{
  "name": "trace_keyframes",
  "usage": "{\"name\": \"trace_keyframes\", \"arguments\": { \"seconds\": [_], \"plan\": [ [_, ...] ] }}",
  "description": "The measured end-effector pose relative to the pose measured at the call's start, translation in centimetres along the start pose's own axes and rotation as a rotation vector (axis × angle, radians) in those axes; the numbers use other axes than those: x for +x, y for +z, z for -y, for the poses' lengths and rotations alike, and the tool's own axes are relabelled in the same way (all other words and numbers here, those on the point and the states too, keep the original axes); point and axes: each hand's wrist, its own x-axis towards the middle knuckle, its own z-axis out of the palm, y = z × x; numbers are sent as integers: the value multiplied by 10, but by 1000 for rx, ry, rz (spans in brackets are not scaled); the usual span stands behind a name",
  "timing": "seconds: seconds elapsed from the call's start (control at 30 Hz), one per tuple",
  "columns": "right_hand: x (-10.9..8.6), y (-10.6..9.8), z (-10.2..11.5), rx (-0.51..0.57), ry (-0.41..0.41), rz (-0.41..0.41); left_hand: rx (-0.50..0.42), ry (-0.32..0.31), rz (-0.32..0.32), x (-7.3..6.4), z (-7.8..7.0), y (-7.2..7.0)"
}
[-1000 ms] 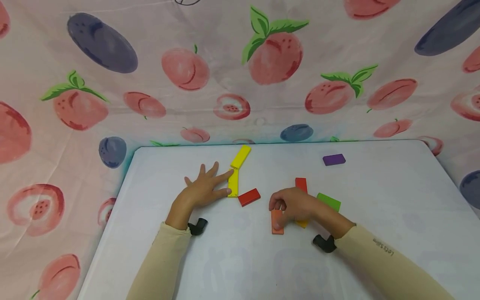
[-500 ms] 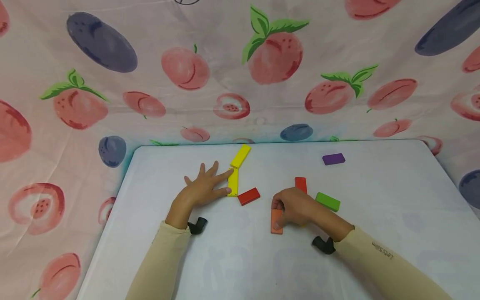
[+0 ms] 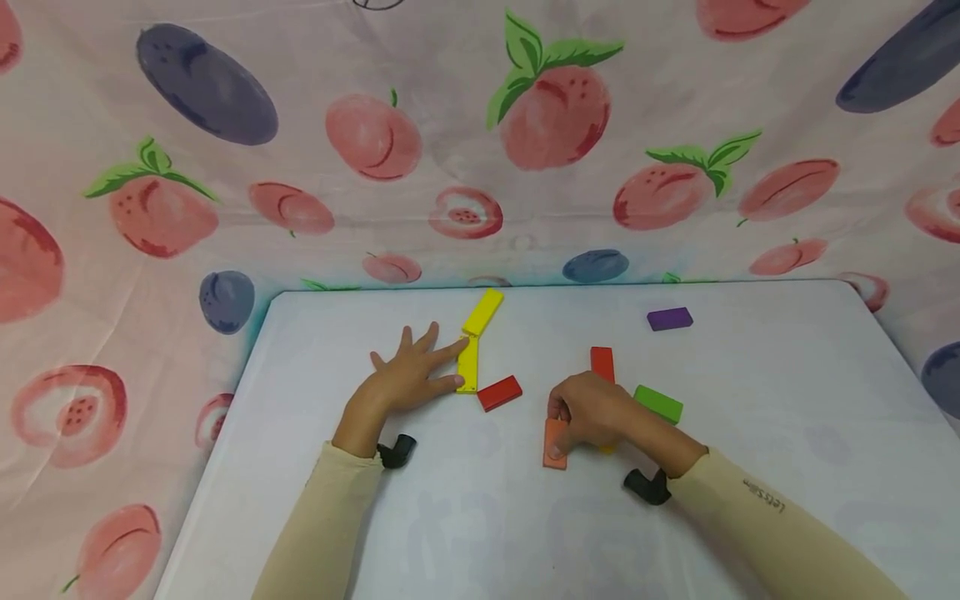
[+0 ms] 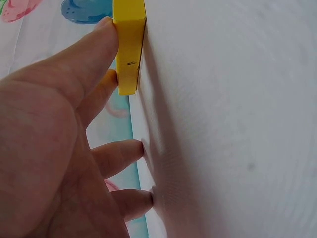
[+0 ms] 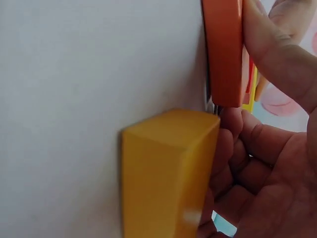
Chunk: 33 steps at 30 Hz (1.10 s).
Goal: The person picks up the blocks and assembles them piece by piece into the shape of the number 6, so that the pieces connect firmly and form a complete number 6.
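My left hand (image 3: pixel 401 379) lies with straight, spread fingers, thumb and index fingertip on the near yellow block (image 3: pixel 467 367). A second yellow block (image 3: pixel 483 312) meets its far end at an angle. In the left wrist view, the thumb touches the face of the yellow block (image 4: pixel 130 49). My right hand (image 3: pixel 596 410) holds the orange block (image 3: pixel 555 446), thumb on top and the other fingers curled at its far end. An amber block (image 5: pixel 158 163) stands beside those curled fingers, mostly hidden under the hand in the head view. A red block (image 3: pixel 602 364) lies just beyond that hand.
Another red block (image 3: pixel 499 393) lies between the hands, near the yellow one. Partly behind the right wrist is a green block (image 3: pixel 658 404). A purple block (image 3: pixel 670 319) lies at the back right of the white table (image 3: pixel 487 533). Behind hangs a fruit-print cloth (image 3: pixel 525 200).
My right hand's curled fingers have shifted slightly right, covering more of the amber block. The red block beyond them has slid a little farther back. The left hand stays in place.
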Motion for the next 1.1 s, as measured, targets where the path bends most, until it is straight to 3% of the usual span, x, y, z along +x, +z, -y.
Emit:
{"name": "trace_keyframes", "arguments": {
  "seconds": [0.37,0.77,1.1],
  "plan": [
    [-2,-5,-7,92,-39,14,-10,-13,1,2,-1,3],
    [2,-4,-21,259,-31,-40,-18,-16,-2,1,-1,3],
    [10,-6,-22,379,78,-104,-6,-22,-1,1,-2,3]
  ]
}}
